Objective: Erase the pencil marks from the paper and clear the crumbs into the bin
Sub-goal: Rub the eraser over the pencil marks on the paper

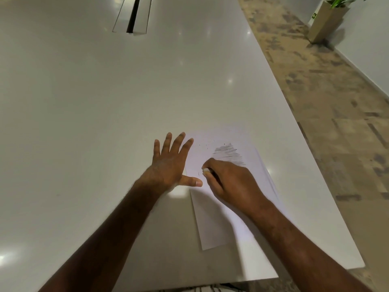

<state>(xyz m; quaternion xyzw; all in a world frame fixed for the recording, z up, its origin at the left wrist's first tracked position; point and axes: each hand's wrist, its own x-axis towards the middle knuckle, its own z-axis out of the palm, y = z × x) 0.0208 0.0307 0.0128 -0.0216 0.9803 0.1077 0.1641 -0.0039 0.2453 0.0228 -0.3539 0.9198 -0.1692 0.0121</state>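
1. The sheet of paper (212, 220) is lying on the white table (105, 102), near its right-hand edge and angled away from the person.
2. The left hand (170, 165) is lying flat with its fingers spread, its thumb and finger ends pressing on the sheet's left margin and its palm resting on the table just beside it. It is pinning the sheet down.
3. The right hand (229, 178) is curling its fingers round a small pale eraser (205, 170), whose tip is showing just past the fingertips and appears to be touching the paper, though contact is hard to confirm.
4. A grey patch of pencil shading (230, 153) is still sitting on the sheet beyond the right hand, so the erasing looks, at a guess, partly done at most. The area nearer the eraser is reading as clean.
5. A few dark specks (205, 145) are lying on the paper to the left of the shading, probably eraser crumbs or stray pencil strokes; they are too small to tell apart.
6. No bin is showing in this view. Only a tall planter (326, 20) is standing on the floor, well apart from the table.
7. Remaining, as I judge it: rubbing out the rest of the shading, gathering the crumbs, and carrying them to a bin that is somewhere out of sight.
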